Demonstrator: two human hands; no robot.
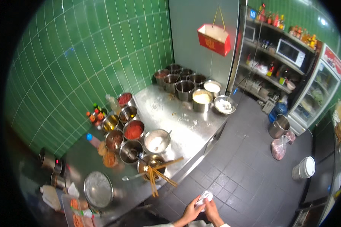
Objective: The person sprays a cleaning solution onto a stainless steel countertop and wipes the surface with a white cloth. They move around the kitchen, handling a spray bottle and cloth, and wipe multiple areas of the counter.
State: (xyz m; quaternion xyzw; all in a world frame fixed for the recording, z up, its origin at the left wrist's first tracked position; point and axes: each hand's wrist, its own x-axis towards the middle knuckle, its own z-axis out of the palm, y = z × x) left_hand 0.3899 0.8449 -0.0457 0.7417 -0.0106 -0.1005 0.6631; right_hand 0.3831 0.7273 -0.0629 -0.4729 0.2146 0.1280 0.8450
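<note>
Both hands are at the bottom of the view, over the floor beside the steel counter. My left hand [193, 209] and my right hand [211, 211] close together around a small crumpled white item [205, 196], perhaps a cloth or tissue; blur hides which. Nearest to them on the counter stands a metal pot [153, 161] with wooden chopsticks [152, 181] and a ladle [133, 177] lying across it. Behind it are a bowl of white powder [157, 141], a pot of red powder [134, 130] and a dark-bottomed pot [130, 152].
More steel pots [185, 90] line the counter's far end, near a grey panel with a red paper box [214, 39]. A steel bowl [98, 189] sits left. On the tiled floor are a white bucket [303, 168], a plastic bag [279, 149] and a tall pot [279, 126] by the glass-door fridge [315, 93].
</note>
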